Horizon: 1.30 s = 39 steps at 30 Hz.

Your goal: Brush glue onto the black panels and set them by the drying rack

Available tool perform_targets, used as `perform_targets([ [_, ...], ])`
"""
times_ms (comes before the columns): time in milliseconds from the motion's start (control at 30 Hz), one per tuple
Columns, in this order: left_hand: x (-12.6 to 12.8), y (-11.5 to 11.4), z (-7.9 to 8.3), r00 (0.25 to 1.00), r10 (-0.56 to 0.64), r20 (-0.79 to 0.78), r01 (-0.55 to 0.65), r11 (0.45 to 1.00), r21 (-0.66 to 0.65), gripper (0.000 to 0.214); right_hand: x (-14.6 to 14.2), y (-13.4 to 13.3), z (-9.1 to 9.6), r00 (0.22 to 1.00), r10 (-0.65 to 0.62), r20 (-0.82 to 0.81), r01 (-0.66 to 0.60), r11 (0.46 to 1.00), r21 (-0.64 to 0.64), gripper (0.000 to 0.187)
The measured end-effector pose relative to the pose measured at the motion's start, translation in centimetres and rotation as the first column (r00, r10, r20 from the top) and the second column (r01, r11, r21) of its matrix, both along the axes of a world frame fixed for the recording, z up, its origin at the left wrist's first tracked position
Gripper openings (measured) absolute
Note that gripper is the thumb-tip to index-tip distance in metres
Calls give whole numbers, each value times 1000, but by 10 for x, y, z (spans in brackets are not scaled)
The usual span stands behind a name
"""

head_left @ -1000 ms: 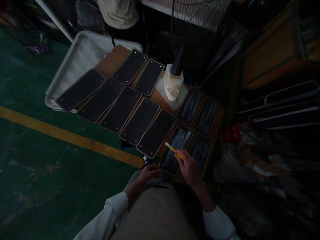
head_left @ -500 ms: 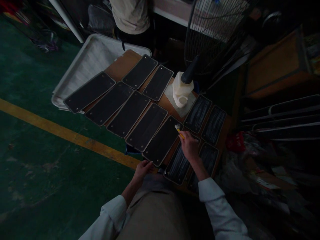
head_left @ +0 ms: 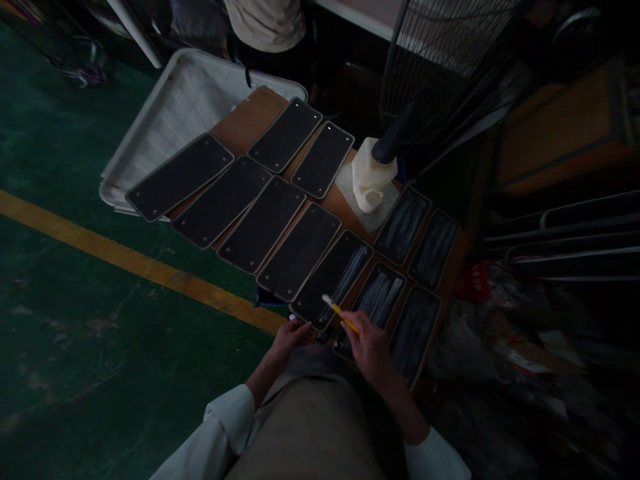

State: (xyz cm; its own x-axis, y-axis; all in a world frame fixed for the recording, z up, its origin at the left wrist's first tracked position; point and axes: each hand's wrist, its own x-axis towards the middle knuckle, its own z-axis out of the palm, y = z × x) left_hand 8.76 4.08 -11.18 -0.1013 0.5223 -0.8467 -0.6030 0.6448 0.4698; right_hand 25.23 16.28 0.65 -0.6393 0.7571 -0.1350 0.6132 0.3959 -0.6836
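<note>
Head view: right hand (head_left: 369, 341) grips brush (head_left: 346, 318) over part-streaked panel (head_left: 332, 277), long axis running away-right from left hand (head_left: 290, 337), grip indeterminable.

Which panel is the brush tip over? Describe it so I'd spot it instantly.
Find the brown board, then the right hand holding a yellow brush over it. The panel lies under the brush's tip. White streaks mark only its right side; panels leftward look plain black, those rightward are streaked more widely.
</note>
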Motion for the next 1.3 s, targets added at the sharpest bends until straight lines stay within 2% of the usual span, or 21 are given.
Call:
perform_targets([
  [67, -3, -3, -2, 1000, -14, 6, 14, 1000, 13, 49, -5, 42, -7, 998, -57, 1, 56, 988, 146, 25],
  [167, -10, -6, -6, 998, 35, -55, -35, 999, 9, 49, -15, 99, -20, 992, -121, 20, 109, 948, 300, 27],
  [267, -17, -7, -6, 988, 108, -111, -106, 994, 29, 47, -27, 129, -32, 985, -161, 65, 124, 917, 379, 26],
  [333, -21, -5, -4, 985, 123, -117, -118, 992, 48, 45, -33, 126, -37, 984, -135, 112, 83, 920, 384, 25],
  [400, -22, -2, -2, 986, 123, -116, -118, 992, 49, 43, -36, 105, -38, 985, -77, 155, 17, 934, 357, 23],
  [600, -22, -1, 1, 989, 101, -109, -96, 994, 51, 42, -30, -11, -16, 978, 151, 143, -168, 978, 122, 24],
  [700, -22, -2, 2, 989, 99, -107, -95, 995, 44, 43, -25, -41, -2, 982, 175, 73, -175, 985, -1, 22],
  [767, -22, -3, 2, 989, 99, -108, -94, 995, 46, 43, -24, -33, 3, 990, 142, 13, -141, 988, -58, 21],
  [833, -23, -3, 2, 990, 88, -108, -83, 995, 48, 43, -26, -5, 2, 996, 82, -22, -82, 996, -33, 22],
  [900, -23, -2, 2, 991, 76, -109, -72, 997, 39, 42, -30, 35, -4, 1000, 17, -9, -16, 996, 88, 23],
  [1000, -22, -2, -1, 991, 73, -109, -71, 997, 22, 44, -40, 94, -19, 996, -73, 40, 59, 958, 281, 24],
  [1067, -23, -2, -3, 991, 75, -108, -73, 997, 21, 46, -47, 119, -28, 993, -104, 59, 77, 935, 345, 24],
  [1167, -24, -3, -6, 991, 77, -110, -75, 997, 18, 46, -53, 119, -37, 992, -59, 111, 17, 938, 345, 23],
  [1233, -25, -3, -6, 991, 75, -113, -75, 997, 10, 45, -53, 96, -38, 989, 13, 150, -59, 951, 305, 23],
  [1300, -26, -3, -6, 991, 79, -107, -78, 997, 12, 44, -50, 61, -33, 982, 92, 165, -130, 963, 237, 24],
])
